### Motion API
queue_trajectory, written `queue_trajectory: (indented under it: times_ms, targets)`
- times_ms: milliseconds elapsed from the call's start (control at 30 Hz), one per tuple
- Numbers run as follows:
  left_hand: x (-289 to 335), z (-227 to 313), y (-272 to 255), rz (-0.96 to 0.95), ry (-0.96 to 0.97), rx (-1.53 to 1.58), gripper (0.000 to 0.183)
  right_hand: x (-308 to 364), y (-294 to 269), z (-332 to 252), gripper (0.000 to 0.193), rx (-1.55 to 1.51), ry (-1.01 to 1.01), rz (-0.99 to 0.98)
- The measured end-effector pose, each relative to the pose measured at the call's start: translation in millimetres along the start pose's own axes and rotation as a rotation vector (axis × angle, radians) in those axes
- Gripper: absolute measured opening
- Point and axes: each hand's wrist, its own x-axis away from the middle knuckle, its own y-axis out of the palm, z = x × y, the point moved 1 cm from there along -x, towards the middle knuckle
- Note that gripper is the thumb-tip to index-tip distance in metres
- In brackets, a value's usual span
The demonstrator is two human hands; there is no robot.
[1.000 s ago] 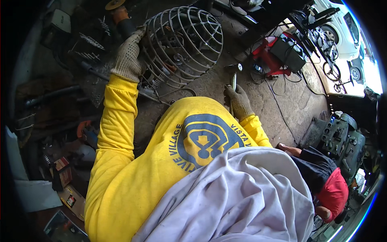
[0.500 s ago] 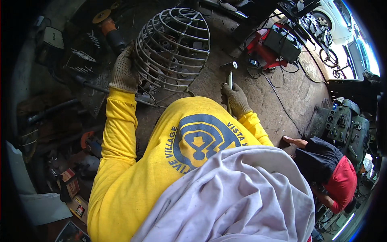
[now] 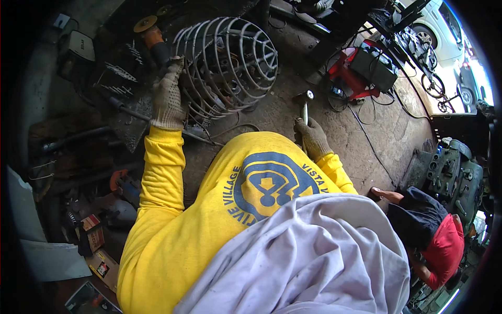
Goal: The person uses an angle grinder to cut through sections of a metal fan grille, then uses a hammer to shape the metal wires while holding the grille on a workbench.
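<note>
A round cage of bent metal rods (image 3: 230, 63) lies on its side on the concrete floor. My left hand (image 3: 168, 97), in a knitted work glove, grips the cage's left rim. My right hand (image 3: 312, 137), also gloved, holds a small hammer (image 3: 305, 104) upright by its handle, head up, a little to the right of the cage and apart from it. My yellow sleeves and a pale cloth over my shoulders fill the lower middle of the view.
An angle grinder (image 3: 151, 34) lies beside the cage at upper left. A red welding machine (image 3: 361, 70) with cables stands at upper right. Another person in red (image 3: 436, 235) crouches at right near a green engine (image 3: 455, 175). Boxes and scrap clutter the left side.
The view has shifted, so the cage and both hands sit a little further right in the picture. The hammer stays upright in my right hand and my left hand stays on the cage.
</note>
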Motion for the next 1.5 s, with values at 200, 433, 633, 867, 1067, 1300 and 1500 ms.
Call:
queue_trajectory:
  times_ms: [200, 433, 633, 867, 1067, 1300, 1500]
  targets:
    - [11, 12, -1, -0.112, 0.224, -0.116, 0.02, -5, 3, 4, 0.026, 0.044, 0.026, -0.012]
    - [-13, 6, -31, -0.192, 0.227, 0.082, 0.027, -13, 20, 1, 0.023, 0.102, -0.021, 0.004]
    - [-50, -10, -66, -0.286, 0.253, 0.198, 0.021, -20, 39, 0, 0.025, 0.162, -0.04, -0.001]
    - [-56, 5, -67, -0.23, 0.025, 0.427, 0.014, -13, 67, -7, 0.024, 0.14, -0.017, 0.013]
    - [-66, 1, -100, -0.298, -0.081, 0.573, 0.015, -17, 89, -25, 0.026, 0.178, -0.034, 0.006]
    - [-62, 12, -96, -0.155, -0.054, 0.482, 0.023, -56, 107, -99, 0.033, 0.374, -0.315, 0.046]
    - [-69, 18, -75, 0.042, -0.012, 0.488, 0.026, -112, 120, -193, 0.044, 0.438, -0.57, -0.087]
